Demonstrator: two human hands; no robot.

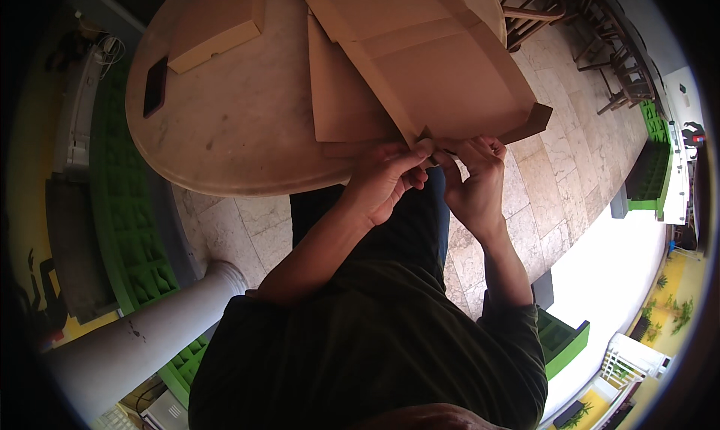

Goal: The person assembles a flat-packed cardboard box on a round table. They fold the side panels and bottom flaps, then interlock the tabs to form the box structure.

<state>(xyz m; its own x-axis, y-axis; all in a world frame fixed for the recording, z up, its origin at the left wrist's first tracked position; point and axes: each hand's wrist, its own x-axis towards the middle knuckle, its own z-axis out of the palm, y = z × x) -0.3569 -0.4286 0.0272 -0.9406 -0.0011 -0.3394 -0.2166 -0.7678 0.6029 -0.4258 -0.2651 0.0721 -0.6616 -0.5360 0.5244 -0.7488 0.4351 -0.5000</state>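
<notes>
A brown cardboard box blank (442,70), partly folded along its creases, extends over the table's near right edge. At its near corner, my left hand (382,179) pinches the cardboard between thumb and fingers. My right hand (476,179) grips the same edge just to the right, thumb close to the left thumb. The small flap between the fingertips is mostly hidden. Beneath the blank lies another flat cardboard sheet (341,104), resting on the round marble table (232,126).
A closed cardboard box (217,32) sits at the table's far left, beside a dark phone (155,87). Wooden chairs (619,66) stand at the far right. A pale column (150,340) rises at lower left, near green slotted racks (135,205).
</notes>
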